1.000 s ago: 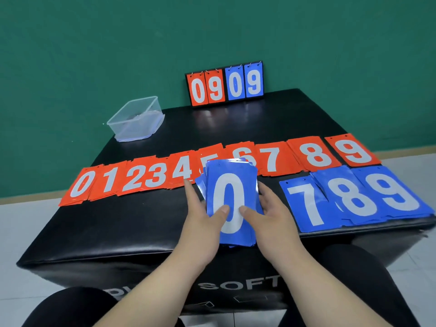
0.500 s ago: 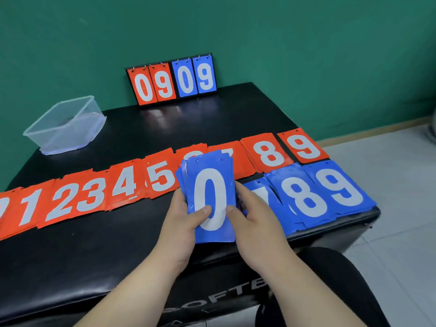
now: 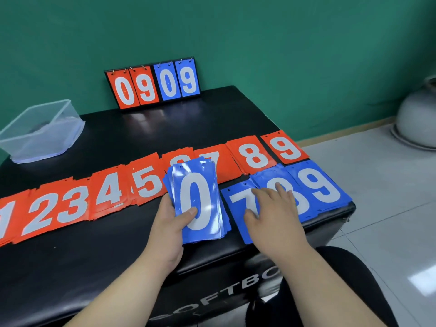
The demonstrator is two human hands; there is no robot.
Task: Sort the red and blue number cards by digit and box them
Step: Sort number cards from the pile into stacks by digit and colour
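The flip scoreboard [image 3: 153,84] reads 09 red, 09 blue; red cards [image 3: 70,206]: 1, 2, 3, 4, 5, 8, 9; blue cards [image 3: 316,185]: 0, 7, 9; block front [image 3: 226,291]: "OFTBO", cut off.

Red cards [image 3: 70,206], blue cards [image 3: 200,201], perhaps grey jar [image 3: 417,114].

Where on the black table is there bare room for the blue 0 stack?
Bare top: in front of the red row, left of the blue 0 stack; also between that row and the scoreboard. Crowded at the blue 7-9 piles.
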